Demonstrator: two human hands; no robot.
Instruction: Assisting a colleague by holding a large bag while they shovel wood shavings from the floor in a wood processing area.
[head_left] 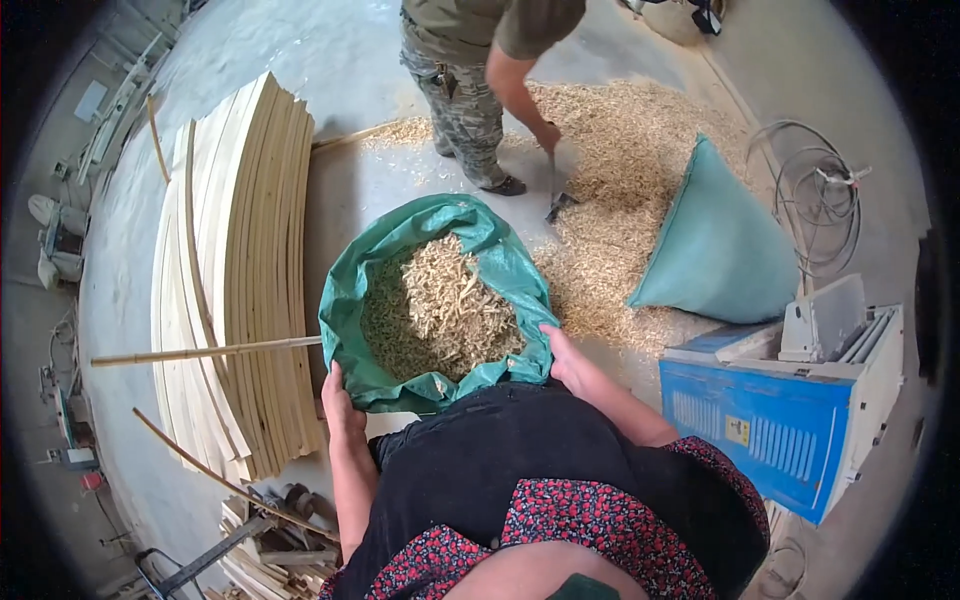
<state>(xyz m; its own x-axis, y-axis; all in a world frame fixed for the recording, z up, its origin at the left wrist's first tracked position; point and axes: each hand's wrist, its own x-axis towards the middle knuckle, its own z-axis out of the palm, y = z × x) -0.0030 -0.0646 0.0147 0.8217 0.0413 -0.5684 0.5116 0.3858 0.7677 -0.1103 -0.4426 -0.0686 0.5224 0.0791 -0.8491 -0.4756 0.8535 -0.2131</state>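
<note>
- Grey concrete floor spreads through a workshop, with a wide litter of pale wood shavings lying beyond the green sack.
- Green sack stands open at the middle, its mouth rolled back, filled nearly to the rim with shavings.
- Left hand grips the sack's near-left rim, fingers clenched on the fabric.
- Right hand holds the near-right rim; the fingers curl under the fabric, grasping it.
- Left of the sack, a thick stack of pale bent wooden slats lies on the floor, and a thin stick lies across it, pointing at the sack.
- Right of the sack, a second, teal sack leans full and closed among the shavings.
- Further right and nearer, a blue and white machine stands.
- Beyond the sack, another person in camouflage trousers bends down with a long-handled tool in the shavings.
- Coiled wire lies right of the teal sack.
</note>
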